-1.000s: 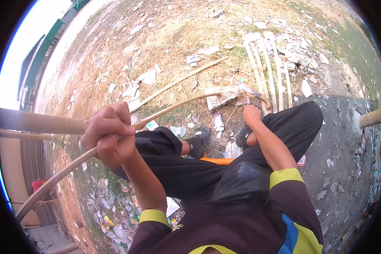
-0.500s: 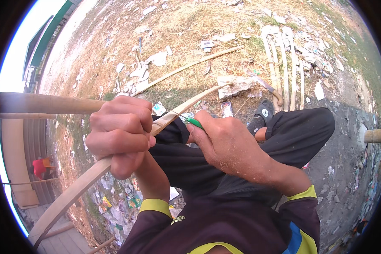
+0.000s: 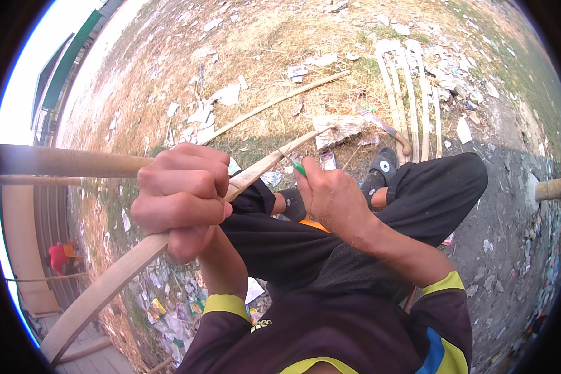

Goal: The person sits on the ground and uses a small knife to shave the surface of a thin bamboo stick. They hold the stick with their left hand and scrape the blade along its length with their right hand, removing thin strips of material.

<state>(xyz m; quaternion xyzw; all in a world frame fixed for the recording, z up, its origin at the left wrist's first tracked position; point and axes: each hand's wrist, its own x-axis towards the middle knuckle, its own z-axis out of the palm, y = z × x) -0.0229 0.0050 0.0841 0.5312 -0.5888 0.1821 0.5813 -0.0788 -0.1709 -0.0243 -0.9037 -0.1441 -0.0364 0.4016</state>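
At the lower centre of the frame the person sits in dark trousers and a dark top with yellow-green cuffs. The left hand (image 3: 182,198), left of centre, is closed in a fist around a long bamboo strip (image 3: 115,274), which runs from the lower left corner up to the middle of the frame. The right hand (image 3: 333,199), at centre, is curled around a green pen (image 3: 299,168) whose tip sits beside the strip. Just beyond, a black sandal (image 3: 380,169) shows by the raised knee. Farther up, a bamboo pole (image 3: 280,103) and several cut slats (image 3: 408,87) lie on dry, littered ground (image 3: 262,37). At the left edge, a thick pole (image 3: 62,161) crosses horizontally.
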